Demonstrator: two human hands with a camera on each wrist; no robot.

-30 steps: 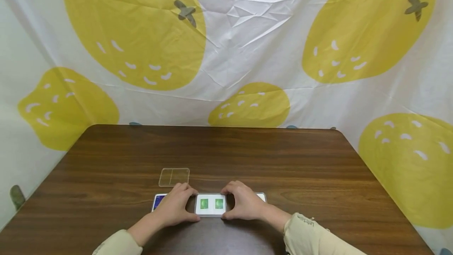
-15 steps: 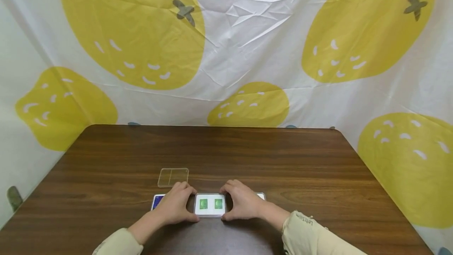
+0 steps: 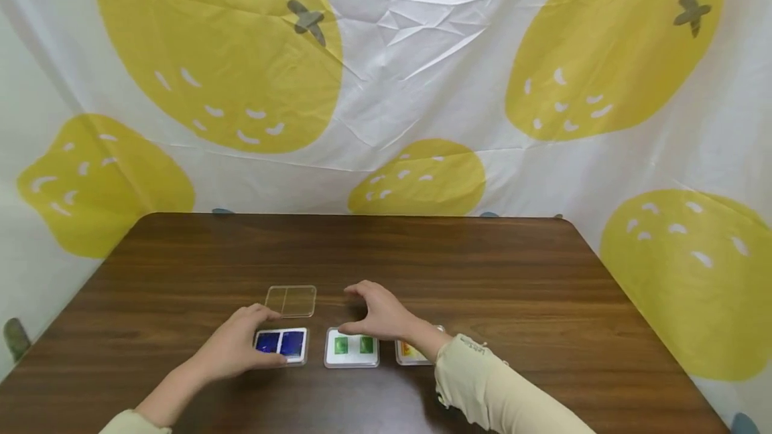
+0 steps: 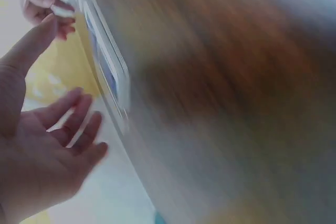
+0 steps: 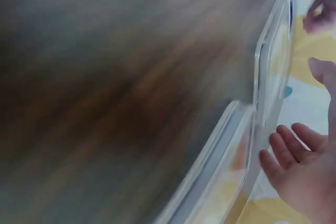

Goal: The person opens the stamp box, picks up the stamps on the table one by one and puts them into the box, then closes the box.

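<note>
Three shallow clear plastic cases lie in a row on the table. The left case [image 3: 293, 344] holds two dark blue squares, the middle case [image 3: 354, 356] two green squares on white. A yellow-orange print shows in the right case [image 3: 413, 352], partly covered by my right forearm. My left hand [image 3: 232, 348] is at the blue case's left side, thumb overlapping its front edge and fingers spread apart. Holding nothing, my right hand [image 3: 382, 313] hovers at the back right of the green case with thumb and fingers apart. In the right wrist view its fingers [image 5: 294, 148] are loosely extended.
A transparent lid [image 3: 299, 301] with a dividing line lies flat behind the blue case. The brown wood-grain table [image 3: 482, 266] ends at a white curtain [image 3: 374, 106] with yellow lemon prints. Motion blurs the tabletop in both wrist views.
Both hands have let go of the green case between them. The left hand has moved left to the blue case; the right has risen and moved slightly left. The yellow-orange case now shows more.
</note>
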